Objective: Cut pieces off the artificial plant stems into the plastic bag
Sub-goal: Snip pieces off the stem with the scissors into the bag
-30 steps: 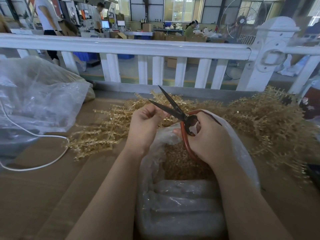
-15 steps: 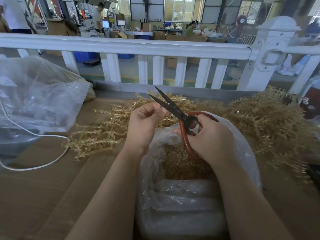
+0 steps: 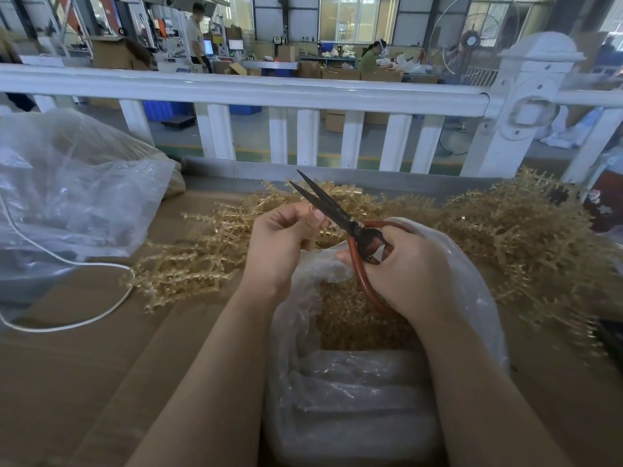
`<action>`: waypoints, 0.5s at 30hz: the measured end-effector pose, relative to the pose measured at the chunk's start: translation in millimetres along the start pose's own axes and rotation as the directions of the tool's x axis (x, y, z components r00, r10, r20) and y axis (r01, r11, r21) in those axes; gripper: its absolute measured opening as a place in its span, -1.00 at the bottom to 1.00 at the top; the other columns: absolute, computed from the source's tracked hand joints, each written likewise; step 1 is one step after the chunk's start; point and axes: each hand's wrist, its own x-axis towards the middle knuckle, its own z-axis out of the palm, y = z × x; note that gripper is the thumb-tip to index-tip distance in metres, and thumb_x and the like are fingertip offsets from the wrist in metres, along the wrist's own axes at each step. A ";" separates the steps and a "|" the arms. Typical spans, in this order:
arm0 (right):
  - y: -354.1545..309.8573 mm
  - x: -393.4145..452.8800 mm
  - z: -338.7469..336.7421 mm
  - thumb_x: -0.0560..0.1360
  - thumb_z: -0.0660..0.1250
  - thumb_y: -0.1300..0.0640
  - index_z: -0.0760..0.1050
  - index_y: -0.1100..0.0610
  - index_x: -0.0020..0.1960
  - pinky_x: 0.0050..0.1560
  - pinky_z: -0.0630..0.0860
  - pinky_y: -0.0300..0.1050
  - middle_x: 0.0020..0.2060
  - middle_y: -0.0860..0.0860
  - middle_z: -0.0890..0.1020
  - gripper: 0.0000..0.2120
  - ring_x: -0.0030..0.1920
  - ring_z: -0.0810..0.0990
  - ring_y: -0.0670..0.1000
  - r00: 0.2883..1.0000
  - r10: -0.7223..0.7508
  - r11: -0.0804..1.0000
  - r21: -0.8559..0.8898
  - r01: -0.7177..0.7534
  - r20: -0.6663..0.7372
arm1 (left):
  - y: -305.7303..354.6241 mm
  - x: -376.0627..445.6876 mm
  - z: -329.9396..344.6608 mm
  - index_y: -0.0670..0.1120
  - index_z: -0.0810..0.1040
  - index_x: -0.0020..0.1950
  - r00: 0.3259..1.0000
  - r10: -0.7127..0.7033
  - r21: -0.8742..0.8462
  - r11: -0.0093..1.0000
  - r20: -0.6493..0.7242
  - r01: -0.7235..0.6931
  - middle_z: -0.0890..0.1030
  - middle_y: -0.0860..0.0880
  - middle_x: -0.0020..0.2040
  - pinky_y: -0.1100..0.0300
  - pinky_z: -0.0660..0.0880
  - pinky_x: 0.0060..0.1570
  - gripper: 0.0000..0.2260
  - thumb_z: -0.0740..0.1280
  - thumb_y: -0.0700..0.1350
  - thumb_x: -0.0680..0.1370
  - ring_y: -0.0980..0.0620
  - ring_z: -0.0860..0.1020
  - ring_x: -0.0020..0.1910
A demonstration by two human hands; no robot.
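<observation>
My right hand grips the red handles of black-bladed scissors, blades slightly apart and pointing up-left. My left hand is curled, pinching a small golden stem piece right beside the blades; the piece itself is mostly hidden by my fingers. Both hands hover over the mouth of the clear plastic bag, which holds a heap of cut golden pieces. Uncut golden artificial plant stems lie piled behind and to the right, with more stems to the left.
A large crumpled clear bag sits at the left with a white cord looping across the brown cardboard surface. A white railing runs along the far edge. A dark object lies at the right border.
The scissor blades have narrowed from wide open to nearly together, and both hands have lifted slightly. The bag and stem piles stay in place.
</observation>
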 end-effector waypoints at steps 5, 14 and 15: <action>-0.3 1.5 2.5 0.29 0.31 -0.49 0.65 -0.03 -0.14 -0.23 0.48 -0.35 -0.29 -0.22 0.64 -0.46 -0.24 0.59 -0.21 0.994 0.106 0.972 0.206 -0.111 0.033 | -1.4 0.6 2.0 -0.13 0.65 -0.22 0.993 -0.110 0.011 0.994 0.052 0.110 0.63 -0.10 -0.25 0.31 0.42 -0.30 -0.87 0.41 -0.25 0.53 0.10 0.48 -0.35; -1.3 3.4 0.9 0.48 0.50 0.03 0.57 -0.10 -0.24 -0.29 0.52 -0.36 -0.26 -0.18 0.65 -0.84 -0.26 0.61 -0.15 0.989 0.102 0.851 0.504 -0.145 0.111 | -3.6 -2.4 7.1 -0.03 0.70 -0.24 0.982 -0.103 0.093 0.992 0.156 0.090 0.61 0.01 -0.31 0.17 0.44 -0.11 -0.86 0.45 -0.22 0.50 0.05 0.49 -0.26; -1.6 3.4 0.8 0.48 0.50 0.04 0.57 -0.09 -0.24 -0.29 0.53 -0.35 -0.26 -0.17 0.65 -0.84 -0.26 0.61 -0.14 0.989 0.098 0.850 0.507 -0.140 0.109 | -3.7 -2.5 7.5 -0.03 0.69 -0.24 0.983 -0.099 0.102 0.991 0.155 0.084 0.61 0.02 -0.32 0.19 0.44 -0.12 -0.87 0.45 -0.20 0.49 0.06 0.50 -0.26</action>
